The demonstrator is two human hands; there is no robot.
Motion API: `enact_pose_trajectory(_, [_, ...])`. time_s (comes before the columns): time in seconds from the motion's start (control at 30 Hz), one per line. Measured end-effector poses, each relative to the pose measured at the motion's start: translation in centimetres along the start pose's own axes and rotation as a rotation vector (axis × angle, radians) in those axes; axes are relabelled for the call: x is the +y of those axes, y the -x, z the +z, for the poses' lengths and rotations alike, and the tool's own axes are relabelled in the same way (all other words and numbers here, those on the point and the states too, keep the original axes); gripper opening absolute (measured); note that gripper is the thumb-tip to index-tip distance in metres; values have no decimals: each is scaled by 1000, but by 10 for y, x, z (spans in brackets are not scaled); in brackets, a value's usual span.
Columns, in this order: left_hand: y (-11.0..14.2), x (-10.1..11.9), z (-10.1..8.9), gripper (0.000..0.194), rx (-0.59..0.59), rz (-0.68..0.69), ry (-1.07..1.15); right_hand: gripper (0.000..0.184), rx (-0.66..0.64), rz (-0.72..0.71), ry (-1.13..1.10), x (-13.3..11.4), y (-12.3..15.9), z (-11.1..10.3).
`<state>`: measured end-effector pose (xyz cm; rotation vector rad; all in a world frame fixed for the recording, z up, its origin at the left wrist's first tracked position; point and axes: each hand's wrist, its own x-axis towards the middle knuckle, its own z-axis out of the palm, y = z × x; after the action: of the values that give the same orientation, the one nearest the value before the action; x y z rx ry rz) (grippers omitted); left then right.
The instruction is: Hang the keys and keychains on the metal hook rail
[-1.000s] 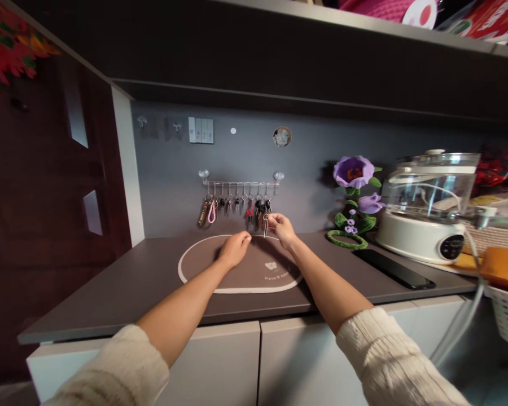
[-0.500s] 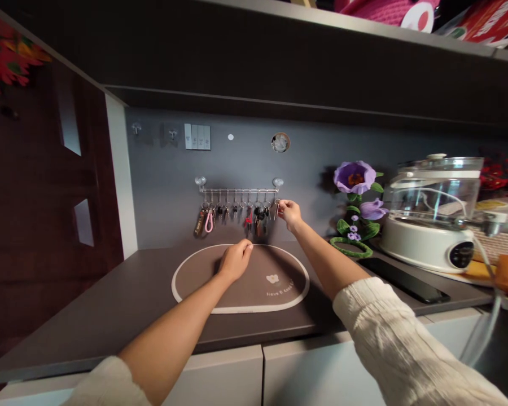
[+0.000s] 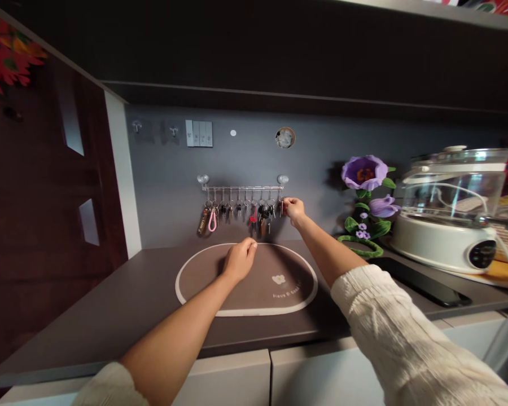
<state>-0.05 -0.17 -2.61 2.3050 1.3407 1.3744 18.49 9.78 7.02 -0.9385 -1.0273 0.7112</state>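
A clear hook rail [image 3: 243,188] on the grey wall carries several bunches of keys [image 3: 263,214]. At its right end, my right hand [image 3: 295,211] is closed in a pinch on a key ring [image 3: 281,205] with a key, right at the last hook. Whether the ring sits on the hook I cannot tell. My left hand [image 3: 240,260] is closed in a loose fist above the brown mat [image 3: 203,282]; what it holds, if anything, is hidden. A pink loop strap [image 3: 212,220] and a brown tag [image 3: 202,222] hang at the rail's left end.
Purple artificial flowers [image 3: 364,172] stand right of the mat, beside a white appliance with a clear jar [image 3: 442,242]. In front of them a black phone [image 3: 423,282] lies on the dark counter [image 3: 122,316]. A dark shelf [image 3: 254,51] overhangs the wall.
The view has shifted slightly, so the rail and counter things sit a little further right. My right hand stays pinched at the last hook; my left hand stays closed above the mat.
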Motion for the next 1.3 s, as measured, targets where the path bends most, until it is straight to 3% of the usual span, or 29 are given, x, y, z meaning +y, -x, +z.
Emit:
enact_pose_trajectory(0.37, [-2, -6, 0, 26, 40, -11, 6, 15, -15, -96, 83, 23, -1, -13])
enact_pose_trajectory(0.5, [-3, -6, -2, 26, 66, -23, 6, 15, 76, -105, 107, 24, 16, -20])
enact_pose_trajectory(0.6, [-4, -8, -6, 24, 88, -34, 67, 14, 87, 7, 90, 19, 43, -20])
enact_pose_trajectory(0.7, [-4, -7, -12, 31, 105, -58, 192, 27, -25, 31, 7, 12, 76, -17])
enact_pose_trajectory(0.8, [1, -1, -22, 49, 149, -79, 339, 54, -141, -3, -6, 5, 109, -15])
enact_pose_trajectory(0.97, [20, 13, -48, 82, 60, 6, 429, 85, -354, -121, 28, -2, 151, -15])
enact_pose_trajectory(1.13, [44, 13, -69, 89, 24, 66, 330, 90, -502, -245, 161, 2, 174, -23])
enact_pose_trajectory(1.3, [59, 4, -76, 91, 1, 52, 284, 83, -536, -342, 268, 9, 184, -32])
